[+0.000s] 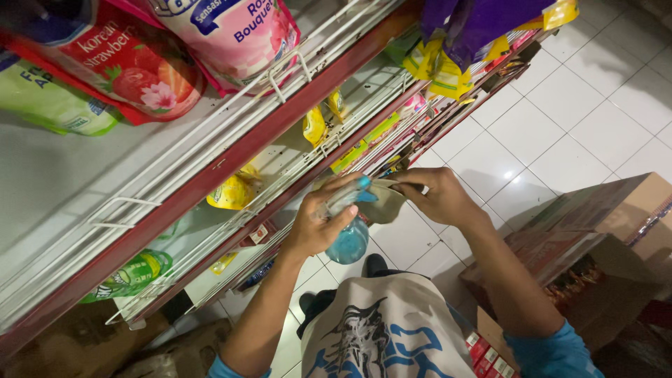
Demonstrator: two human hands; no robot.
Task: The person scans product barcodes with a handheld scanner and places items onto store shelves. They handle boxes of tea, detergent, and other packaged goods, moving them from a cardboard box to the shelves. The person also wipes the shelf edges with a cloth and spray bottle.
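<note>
The left hand (318, 224) is clenched around a clear spray bottle (348, 238) of blue liquid, its grip wrapped about the neck and trigger head while the rounded body hangs just below the palm. The right hand (437, 196) grasps a grey-green cloth (381, 203), pinched between thumb and fingers, and the cloth touches the top of the bottle right beside the left grip. Both hands meet in front of a red-edged store shelf (231, 164) with white wire rails. Just beyond the left grip lie yellow sachets (234, 192); higher on the shelves sit a pink refill pouch (231, 31) and a red pouch with strawberries (133, 70). Below the right forearm stands an open cardboard box (595, 238) on the white tiled floor (546, 133).
</note>
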